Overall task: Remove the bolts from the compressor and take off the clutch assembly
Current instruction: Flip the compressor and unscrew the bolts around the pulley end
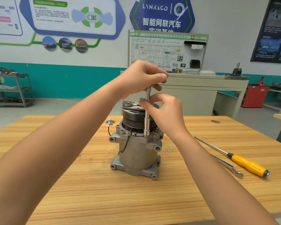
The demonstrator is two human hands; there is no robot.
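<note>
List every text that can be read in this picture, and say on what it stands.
"LYNK&CO": blue wall sign.
"智能网联汽车": same sign, lower line.
Diagram board, left wall panel, dark poster: too blurred to read.
Compressor: no text visible.

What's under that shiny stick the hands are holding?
The socket extension stands upright on the top flange of the compressor, beside the black pulley. Any bolt beneath its tip is covered, so it cannot be seen.
</note>
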